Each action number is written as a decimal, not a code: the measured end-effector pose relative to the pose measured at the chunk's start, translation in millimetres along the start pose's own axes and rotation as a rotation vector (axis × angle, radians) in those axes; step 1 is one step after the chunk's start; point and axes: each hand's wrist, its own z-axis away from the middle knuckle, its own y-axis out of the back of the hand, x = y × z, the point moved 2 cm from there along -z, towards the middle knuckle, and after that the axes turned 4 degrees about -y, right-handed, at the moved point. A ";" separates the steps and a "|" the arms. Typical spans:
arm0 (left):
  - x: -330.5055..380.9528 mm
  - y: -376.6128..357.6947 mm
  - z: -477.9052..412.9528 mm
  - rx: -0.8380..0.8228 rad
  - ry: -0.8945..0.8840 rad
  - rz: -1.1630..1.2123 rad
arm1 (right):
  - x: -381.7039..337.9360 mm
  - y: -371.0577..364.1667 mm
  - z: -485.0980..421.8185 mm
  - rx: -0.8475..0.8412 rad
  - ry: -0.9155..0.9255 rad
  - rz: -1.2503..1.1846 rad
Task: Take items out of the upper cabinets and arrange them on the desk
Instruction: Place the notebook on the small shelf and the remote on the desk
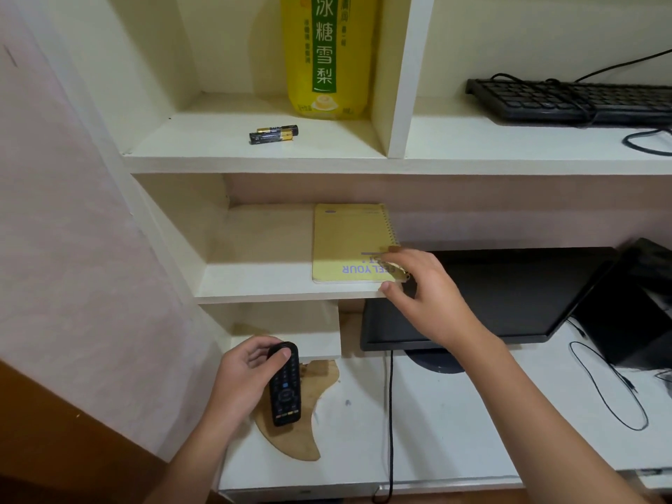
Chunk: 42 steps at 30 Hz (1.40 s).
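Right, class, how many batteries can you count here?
2. The front battery lies on the upper shelf before the yellow bottle; the back battery lies against it. Others could be hidden.

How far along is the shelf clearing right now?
Done: I see no shelf item set down on the desk yet. In hand: the left hand holds the remote over the desk; the right hand touches the yellow notebook at its near corner on the lower shelf, grip unclear. Left: that notebook, plus the two batteries, yellow bottle and keyboard one level up.
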 end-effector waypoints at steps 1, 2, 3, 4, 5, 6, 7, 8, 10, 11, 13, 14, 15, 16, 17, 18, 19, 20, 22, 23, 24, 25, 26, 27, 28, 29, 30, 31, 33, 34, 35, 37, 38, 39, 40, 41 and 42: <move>-1.2 -0.2 1.5 -0.010 -0.005 -0.025 | -0.2 1.1 8.6 0.044 -0.018 -0.016; -3.3 0.0 2.8 -0.025 -0.007 -0.044 | 0.3 2.0 18.3 0.086 -0.038 -0.029; -4.9 0.4 4.5 -0.038 -0.001 -0.052 | 1.5 2.4 29.0 0.117 -0.056 -0.034; -6.7 0.6 6.3 -0.053 0.001 -0.059 | 3.6 2.1 40.3 0.132 -0.075 -0.030; -6.9 0.3 8.3 -0.067 0.006 -0.063 | 6.9 0.4 52.6 0.135 -0.094 -0.018; -8.4 -0.6 9.4 -0.082 0.007 -0.071 | 12.0 -2.7 65.4 0.128 -0.113 0.003; -10.1 -2.5 10.5 -0.098 0.013 -0.078 | 18.2 -7.1 79.2 0.111 -0.137 0.033; -11.9 -5.4 12.2 -0.122 0.018 -0.093 | 24.9 -12.1 94.2 0.088 -0.162 0.075; -15.4 -12.9 16.9 -0.176 0.020 -0.124 | 40.2 -25.5 128.1 0.047 -0.203 0.195; -18.1 -17.5 18.9 -0.194 0.031 -0.130 | 48.2 -32.9 147.2 0.027 -0.228 0.251; -24.4 -26.9 24.3 -0.219 0.062 -0.133 | 63.9 -46.9 188.4 -0.026 -0.314 0.304; -27.9 -33.0 28.4 -0.245 0.069 -0.145 | 70.2 -52.3 210.5 -0.050 -0.363 0.308; -31.3 -40.1 33.1 -0.269 0.076 -0.156 | 75.3 -56.6 233.4 -0.065 -0.408 0.316; -36.4 -47.9 37.9 -0.293 0.074 -0.165 | 79.3 -59.6 256.9 -0.077 -0.447 0.330; -39.6 -56.2 43.9 -0.310 0.076 -0.164 | 81.4 -61.9 280.1 -0.089 -0.481 0.346; -43.6 -65.1 50.6 -0.333 0.085 -0.161 | 82.2 -63.0 303.1 -0.098 -0.519 0.363; -46.5 -74.2 58.7 -0.357 0.094 -0.163 | 82.0 -63.9 324.5 -0.098 -0.562 0.377; -51.5 -83.7 66.3 -0.389 0.094 -0.168 | 80.8 -64.0 345.3 -0.091 -0.611 0.388; -59.4 -102.4 83.0 -0.468 0.079 -0.189 | 79.1 -64.3 381.4 -0.072 -0.702 0.409; -61.5 -110.8 91.6 -0.508 0.073 -0.204 | 77.3 -64.6 396.1 -0.067 -0.743 0.420; -63.6 -118.3 99.7 -0.545 0.066 -0.224 | 75.6 -64.6 408.8 -0.063 -0.777 0.429; -64.6 -124.8 107.3 -0.576 0.048 -0.249 | 74.7 -64.9 419.8 -0.055 -0.798 0.435; -64.8 -130.4 114.5 -0.603 0.018 -0.279 | 74.3 -64.8 429.3 -0.047 -0.815 0.432; -62.6 -135.1 121.5 -0.632 -0.011 -0.310 | 74.1 -64.3 436.8 -0.040 -0.832 0.422; -59.6 -139.1 127.5 -0.656 -0.035 -0.334 | 74.5 -63.1 442.7 -0.032 -0.844 0.412; -55.5 -142.0 132.6 -0.673 -0.050 -0.360 | 76.1 -62.0 446.9 -0.023 -0.847 0.403; -52.6 -144.7 136.5 -0.686 -0.059 -0.387 | 78.3 -60.7 450.2 -0.013 -0.844 0.392; -48.3 -147.3 140.2 -0.694 -0.062 -0.413 | 81.3 -58.6 451.4 -0.002 -0.841 0.376; -40.9 -154.6 145.7 -0.698 -0.079 -0.450 | 88.2 -51.1 450.8 0.022 -0.829 0.358; -37.2 -159.3 148.2 -0.700 -0.095 -0.469 | 92.8 -46.2 450.2 0.032 -0.813 0.359; -33.1 -164.6 151.1 -0.707 -0.115 -0.497 | 97.4 -40.9 449.6 0.039 -0.790 0.364; -25.7 -175.1 158.5 -0.719 -0.145 -0.552 | 106.3 -28.7 450.9 0.054 -0.739 0.363; -21.5 -181.2 162.5 -0.715 -0.149 -0.567 | 111.3 -21.8 452.7 0.069 -0.717 0.361; -17.6 -189.0 167.1 -0.706 -0.150 -0.573 | 117.6 -13.1 454.9 0.084 -0.695 0.358; -14.3 -194.7 170.3 -0.697 -0.152 -0.573 | 122.6 -6.0 455.1 0.097 -0.673 0.357; -11.0 -201.0 173.6 -0.687 -0.157 -0.574 | 128.9 0.4 455.6 0.105 -0.653 0.357; -7.9 -211.0 178.4 -0.679 -0.167 -0.571 | 137.4 7.8 458.5 0.105 -0.642 0.353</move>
